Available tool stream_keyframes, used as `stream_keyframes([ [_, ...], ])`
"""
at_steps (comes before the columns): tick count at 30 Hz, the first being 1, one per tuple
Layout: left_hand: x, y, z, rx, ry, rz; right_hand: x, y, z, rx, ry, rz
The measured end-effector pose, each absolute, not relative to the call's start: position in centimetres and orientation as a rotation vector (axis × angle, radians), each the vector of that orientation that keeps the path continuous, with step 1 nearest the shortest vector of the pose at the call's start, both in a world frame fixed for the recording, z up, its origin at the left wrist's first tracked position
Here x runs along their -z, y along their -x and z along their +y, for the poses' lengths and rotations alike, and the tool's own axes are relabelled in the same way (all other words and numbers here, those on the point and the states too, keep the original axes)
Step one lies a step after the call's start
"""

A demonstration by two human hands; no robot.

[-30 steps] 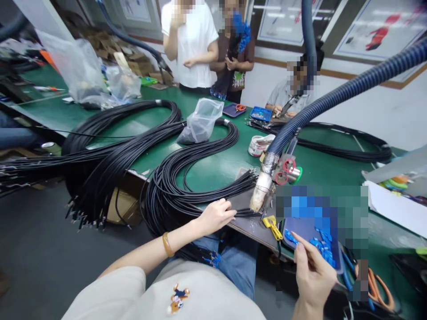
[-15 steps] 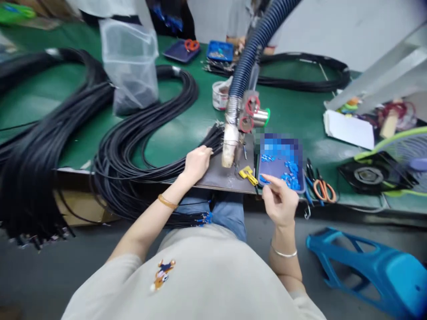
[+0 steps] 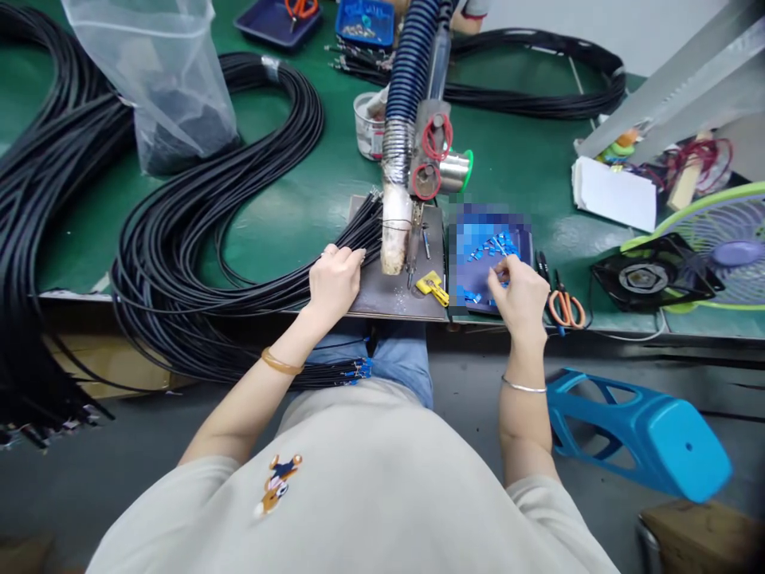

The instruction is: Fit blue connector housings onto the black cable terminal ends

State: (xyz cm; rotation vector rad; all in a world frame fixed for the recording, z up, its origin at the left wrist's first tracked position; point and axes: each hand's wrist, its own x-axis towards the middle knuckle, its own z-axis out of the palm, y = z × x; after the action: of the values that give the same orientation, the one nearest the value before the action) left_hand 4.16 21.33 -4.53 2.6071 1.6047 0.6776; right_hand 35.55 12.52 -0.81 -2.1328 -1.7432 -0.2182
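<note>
Over cables (image 3: 263, 293) and tray (image 3: 480, 275), hands (image 3: 335, 279) apart, curled

We have bright, fairly even light across the green tabletop (image 3: 526, 151), seemingly from above, with thin pale highlights along the curves of the black cables (image 3: 173, 231) and a whitish glare on the clear plastic bag (image 3: 149, 72). The wall (image 3: 538, 24) looks pale and nearly washed out, while the floor (image 3: 460, 375) sits in dim grey shade. We find the left hand (image 3: 335, 279) and right hand (image 3: 521, 295) reasonably sharp. Blocky pixelation hides part of the tray (image 3: 529, 247). Wide-angle distortion stretches the blue stool (image 3: 687, 454), and the lower right corner darkens.
</note>
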Motion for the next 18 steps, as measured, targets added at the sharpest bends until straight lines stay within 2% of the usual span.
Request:
stream_keyframes([
  [6, 4.4, -4.1, 20.8, -0.792, -2.532, 1.458, 2.0, -36.2, 15.9, 0.081, 1.921, -1.894],
  [12, 3.7, -4.0, 19.6, -0.794, -2.549, 1.36, 1.7, -36.3, 16.1, 0.061, 2.021, -1.913],
  [18, 3.0, -4.2, 17.8, -0.732, -2.659, 1.185, 1.4, -36.4, 15.5, -0.115, 2.05, -1.762],
])
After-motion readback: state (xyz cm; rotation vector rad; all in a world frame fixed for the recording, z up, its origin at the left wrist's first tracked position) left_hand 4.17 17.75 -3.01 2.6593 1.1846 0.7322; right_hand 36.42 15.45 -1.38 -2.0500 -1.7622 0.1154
